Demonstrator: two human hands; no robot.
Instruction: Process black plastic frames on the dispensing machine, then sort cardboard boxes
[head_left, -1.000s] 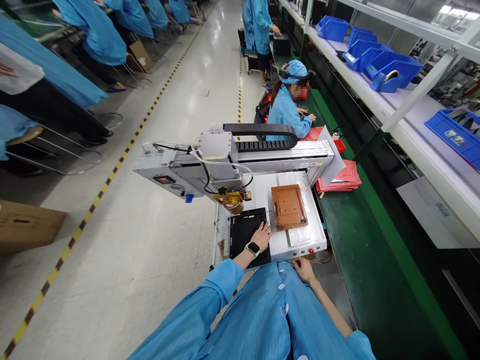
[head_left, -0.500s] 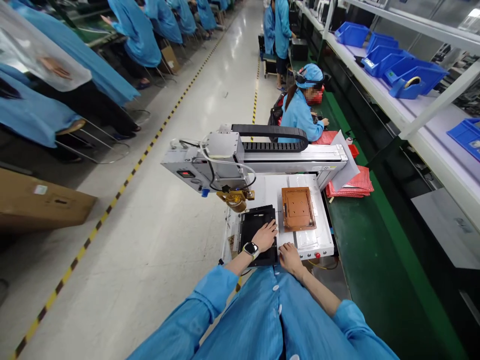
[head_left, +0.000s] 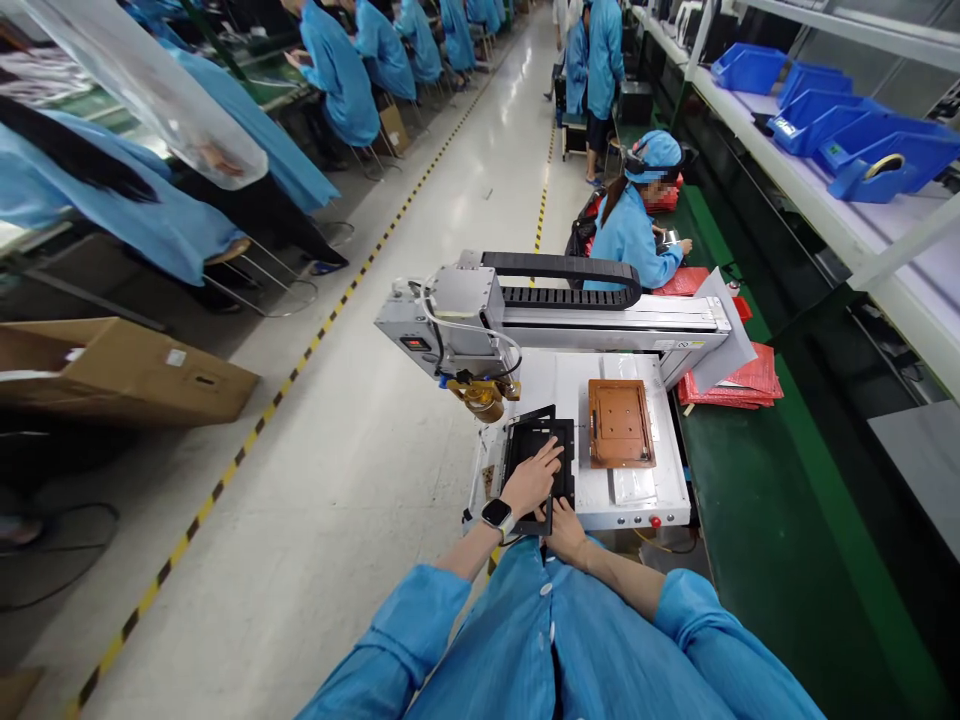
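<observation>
Black panels (head_left: 529,436) were found directly under the left hand (head_left: 534,480), extending ahead of its fingertips and to both sides. Two overlapping outlines were noted, one offset to the right; the exact count could not be told. The left hand was laid palm down on top, fingers extended and loosely spread, with nothing seen to be enclosed by it. A watch (head_left: 496,514) was worn just behind it.

The right hand (head_left: 568,532) was placed just right of and behind the left hand, at the near right part of the panels. Its fingers were partly bent; whether the edge was pinched could not be told.

A brown plate (head_left: 621,424) was seen to the right of the left hand, apart from the panels, on a white table (head_left: 556,372). A brass-coloured nozzle (head_left: 484,402) was positioned ahead and slightly left of the left hand. A red button (head_left: 655,521) was located well right of the right hand.

Compared with half a second earlier: the right hand had been brought from the table's front edge onto the panels. One panel had been shifted rightward, past the left fingertips, and the gap to the brown plate was narrowed.
</observation>
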